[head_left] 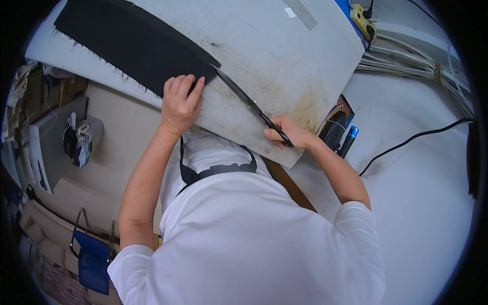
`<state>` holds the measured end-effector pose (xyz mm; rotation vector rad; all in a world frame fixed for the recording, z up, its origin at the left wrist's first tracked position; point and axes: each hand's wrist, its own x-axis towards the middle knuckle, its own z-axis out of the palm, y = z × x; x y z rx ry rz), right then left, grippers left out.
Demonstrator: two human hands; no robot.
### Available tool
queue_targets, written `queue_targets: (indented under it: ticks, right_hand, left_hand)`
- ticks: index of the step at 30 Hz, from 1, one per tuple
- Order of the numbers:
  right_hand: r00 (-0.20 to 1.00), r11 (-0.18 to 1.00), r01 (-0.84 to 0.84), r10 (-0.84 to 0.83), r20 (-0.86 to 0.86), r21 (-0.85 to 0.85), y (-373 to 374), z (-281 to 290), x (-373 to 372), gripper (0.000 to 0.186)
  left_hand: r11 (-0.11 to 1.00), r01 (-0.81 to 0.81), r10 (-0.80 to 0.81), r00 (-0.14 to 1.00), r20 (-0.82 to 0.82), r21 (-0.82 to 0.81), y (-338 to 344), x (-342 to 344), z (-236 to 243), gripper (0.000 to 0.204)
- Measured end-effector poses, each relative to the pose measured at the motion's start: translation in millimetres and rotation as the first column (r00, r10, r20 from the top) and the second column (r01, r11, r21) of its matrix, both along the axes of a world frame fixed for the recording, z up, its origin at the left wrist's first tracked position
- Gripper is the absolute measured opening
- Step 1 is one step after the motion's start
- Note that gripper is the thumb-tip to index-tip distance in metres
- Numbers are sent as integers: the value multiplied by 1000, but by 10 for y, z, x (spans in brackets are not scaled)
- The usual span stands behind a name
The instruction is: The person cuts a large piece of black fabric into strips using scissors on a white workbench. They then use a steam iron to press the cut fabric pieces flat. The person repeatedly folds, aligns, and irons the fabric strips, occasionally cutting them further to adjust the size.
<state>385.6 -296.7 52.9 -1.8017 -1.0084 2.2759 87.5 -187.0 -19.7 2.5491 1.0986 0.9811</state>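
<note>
A long strip of black fabric (137, 43) lies on the pale work table at the upper left, its near long edge frayed. My left hand (180, 99) holds the strip's near right end, with bent fingers pressed on the cloth. In my right hand (287, 134) is a pair of long scissors (244, 96), gripped by its black handles. The blades point up and left, and their tips meet the fabric's right end, beside a small corner of cloth. Whether the blades are slightly apart, I cannot tell.
The table top (264, 51) has brown stains near its right side. Right of it are a dark iron-like tool (333, 127), a blue-and-black object (348, 141), a black cable (412, 137), bundled wires (401, 58) and a power strip (362, 21). A blue chair (93, 259) stands lower left.
</note>
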Motion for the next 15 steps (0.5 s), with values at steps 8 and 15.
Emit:
queue_targets:
  ticks: [8,15]
  right_hand:
    - [979,992,-109,96,180,62,167,-30,-121,49]
    - [965,988,-155,147,217,22,210,-8,-147,52]
  left_hand:
    - [1000,0,0,1000,-2,-7,6,-15,-6,42]
    - [1000,12,-12,1000,-1,0,23,-28,-19,43]
